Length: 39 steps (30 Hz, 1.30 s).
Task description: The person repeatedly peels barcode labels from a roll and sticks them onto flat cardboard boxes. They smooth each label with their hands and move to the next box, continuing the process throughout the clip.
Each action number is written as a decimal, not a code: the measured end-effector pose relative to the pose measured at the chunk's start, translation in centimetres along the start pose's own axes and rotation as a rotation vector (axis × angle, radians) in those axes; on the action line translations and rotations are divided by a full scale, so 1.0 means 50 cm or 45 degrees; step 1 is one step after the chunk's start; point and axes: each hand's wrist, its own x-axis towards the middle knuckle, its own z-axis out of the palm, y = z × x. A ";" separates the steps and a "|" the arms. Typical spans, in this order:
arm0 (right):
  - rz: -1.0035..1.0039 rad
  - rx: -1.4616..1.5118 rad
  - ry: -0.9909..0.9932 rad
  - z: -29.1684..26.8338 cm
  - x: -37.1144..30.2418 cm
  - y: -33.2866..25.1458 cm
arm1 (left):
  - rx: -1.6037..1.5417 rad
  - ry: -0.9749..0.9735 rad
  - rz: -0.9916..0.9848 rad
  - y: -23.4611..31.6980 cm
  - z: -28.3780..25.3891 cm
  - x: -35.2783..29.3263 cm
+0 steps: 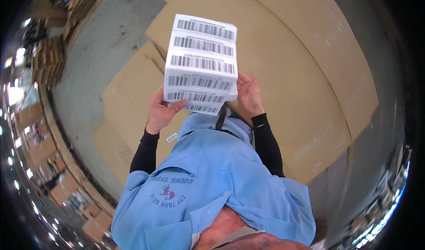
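A white stack of barcode labels [201,66], creased across like a folded strip, is held up in front of my body. My left hand [163,112] grips its lower left edge, thumb on the printed face and fingers underneath. At the right edge of the stack is my right hand [251,93], its palm turned up and its thumb and fingers apart. Its fingertips reach close to the stack's side; whether they touch it I cannot tell. A small loose barcode label [171,137] shows near my left forearm, over the cardboard.
Large flat brown cardboard sheets [283,68] spread below and ahead of me, overlapping on the grey floor [106,42]. Along the left side stand stacked cardboard pieces [48,62] and several cartons [42,152]. A dark strap [222,116] hangs at my waist.
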 end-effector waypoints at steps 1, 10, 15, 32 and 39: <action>-0.047 -0.054 0.098 0.024 -0.034 -0.031 | 0.013 -0.074 0.002 -0.023 0.030 0.006; -0.312 -0.551 0.396 0.172 -0.111 -0.088 | 0.096 -0.486 -0.110 -0.176 0.005 0.061; -0.572 -0.625 0.649 0.203 -0.115 -0.094 | 0.326 -0.675 0.096 -0.194 0.031 0.101; -0.598 -0.566 0.666 0.194 -0.137 -0.131 | 0.080 -0.249 0.276 -0.072 0.115 0.184; -0.619 -0.656 0.592 0.171 -0.157 -0.166 | -0.154 -0.197 0.256 0.008 0.210 0.233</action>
